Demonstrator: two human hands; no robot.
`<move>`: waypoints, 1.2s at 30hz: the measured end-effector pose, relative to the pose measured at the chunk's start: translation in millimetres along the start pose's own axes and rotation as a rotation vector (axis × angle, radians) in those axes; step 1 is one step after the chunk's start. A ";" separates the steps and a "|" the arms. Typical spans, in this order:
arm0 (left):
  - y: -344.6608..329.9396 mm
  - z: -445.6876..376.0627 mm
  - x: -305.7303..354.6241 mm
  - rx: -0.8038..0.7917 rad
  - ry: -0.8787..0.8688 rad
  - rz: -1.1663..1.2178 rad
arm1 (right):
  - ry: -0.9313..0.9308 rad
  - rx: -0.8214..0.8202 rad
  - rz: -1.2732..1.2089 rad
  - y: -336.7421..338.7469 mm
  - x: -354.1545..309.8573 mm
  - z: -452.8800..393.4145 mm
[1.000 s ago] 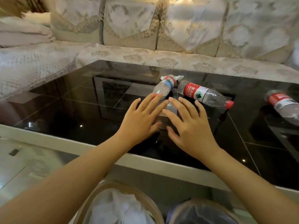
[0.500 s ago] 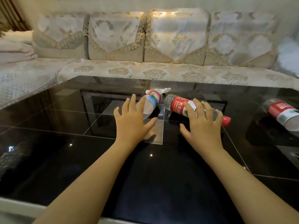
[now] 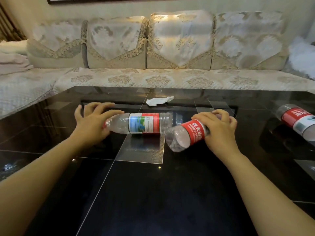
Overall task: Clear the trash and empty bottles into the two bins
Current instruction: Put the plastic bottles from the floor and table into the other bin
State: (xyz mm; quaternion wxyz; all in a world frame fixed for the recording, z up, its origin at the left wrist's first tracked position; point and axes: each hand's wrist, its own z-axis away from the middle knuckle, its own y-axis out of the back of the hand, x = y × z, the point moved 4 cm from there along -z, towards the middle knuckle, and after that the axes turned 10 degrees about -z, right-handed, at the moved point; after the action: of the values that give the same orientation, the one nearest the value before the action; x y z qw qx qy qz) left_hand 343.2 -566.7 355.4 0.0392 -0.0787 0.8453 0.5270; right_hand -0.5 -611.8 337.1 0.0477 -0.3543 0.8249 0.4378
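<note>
Two clear empty plastic bottles are in my hands above the black glass table [image 3: 153,193]. My left hand [image 3: 90,124] holds the neck end of the bottle with the blue, green and red label [image 3: 144,123], which lies sideways with its base pointing right. My right hand [image 3: 219,128] curls round the red-labelled bottle [image 3: 185,135], whose base tilts down toward me. The bases of the two bottles almost meet. A crumpled white tissue [image 3: 158,101] lies on the table behind them. A third red-labelled bottle [image 3: 300,123] lies at the right edge. The bins are out of view.
A cream patterned sofa [image 3: 162,79] runs along the far side and the left side of the table. A folded blanket [image 3: 12,60] sits on it at far left, and a white fluffy item [image 3: 301,55] at far right.
Both hands went from reaching flat over the table to holding a bottle each. The left bottle swung sideways, uncovering the tissue. The view tilted up, and the bins dropped out of sight.
</note>
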 end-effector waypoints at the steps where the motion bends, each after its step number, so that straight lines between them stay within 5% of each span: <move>1: 3.3 -0.5 -2.4 0.060 0.022 -0.030 | 0.013 0.027 -0.093 1.6 1.3 -0.5; 5: 8.1 1.4 13.3 0.163 0.316 0.205 | -0.140 0.140 -0.578 5.5 3.6 0.0; 9: 2.9 -2.4 52.9 -0.273 0.656 0.994 | -0.335 0.108 -0.811 8.4 -15.4 2.8; 13: 19.2 0.9 86.4 -0.599 0.494 0.895 | -0.618 -0.207 -0.821 -2.9 -33.1 12.4; 21: 41.1 28.0 89.2 -0.622 0.440 1.080 | -0.840 -0.375 -1.101 -6.1 -49.5 30.1; 27: 75.8 69.0 91.5 -0.518 0.338 1.408 | -0.736 -0.385 -1.331 7.2 -74.5 56.5; 36: 152.4 153.0 111.9 -0.414 0.147 1.500 | -0.464 -0.308 -1.389 93.7 -108.7 133.7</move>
State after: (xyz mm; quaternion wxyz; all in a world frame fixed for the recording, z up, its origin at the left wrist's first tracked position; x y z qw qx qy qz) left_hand 204.0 -373.8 406.0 -0.3993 0.4733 0.5575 0.5529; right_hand -9.2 -417.4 362.0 0.4358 -0.6949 0.3095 0.4811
